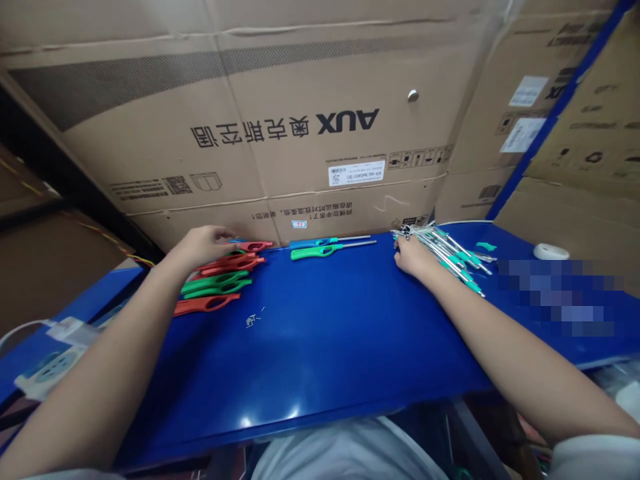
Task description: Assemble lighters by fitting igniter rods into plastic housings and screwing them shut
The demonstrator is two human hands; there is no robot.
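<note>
My left hand (pixel 207 247) reaches over the back of a pile of plastic lighter handles at the left, its fingers bent down onto a red lighter handle (pixel 253 246). More handles lie in front of it, among them a green handle (pixel 215 285) and an orange-red handle (pixel 207 304). Over on the right, my right hand (pixel 411 257) has its fingers curled at the near ends of a bundle of metal lighter tubes (pixel 453 253) with green parts; what the fingertips pinch is hidden. Between the hands lie a green long-necked lighter (pixel 316 252) and a blue one (pixel 313 243) behind it.
Several tiny metal pieces (pixel 251 321) are scattered on the blue tabletop (pixel 320 347). Cardboard panels (pixel 280 87) wall the back. A loose green piece (pixel 486 247) and a white rounded case (pixel 551 252) lie right. A power strip (pixel 53 370) is at the left edge.
</note>
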